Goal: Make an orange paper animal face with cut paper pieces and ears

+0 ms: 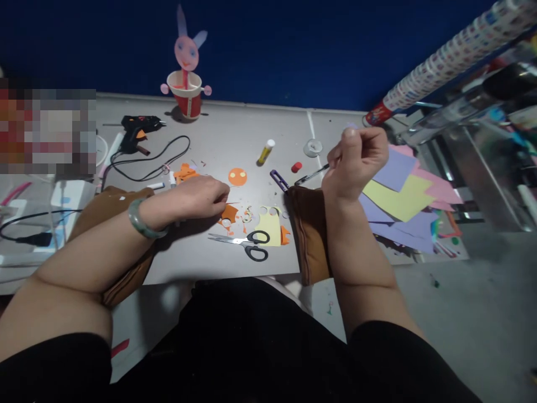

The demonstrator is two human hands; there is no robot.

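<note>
My left hand (203,197), a green bangle on its wrist, hovers with curled fingers over the table's left-centre; its fingertips are hidden. Beside it lie an orange paper disc (238,177) with two pale yellow dots, and orange paper scraps (229,214). My right hand (356,159) is raised at the right with fingers closed and thumb against them; what they hold, if anything, cannot be made out. A dark pen (311,175) ends at its fingers, and I cannot tell whether it is held. Black-handled scissors (247,242) and yellow cut paper (271,226) lie between my hands.
A glue stick (265,153), red cap (296,167), tape roll (313,148) and purple cutter (278,180) lie mid-table. Behind are a glue gun (136,134) and a paper-cup rabbit (188,101). Coloured paper (398,196) and stacked cups (440,61) are at right.
</note>
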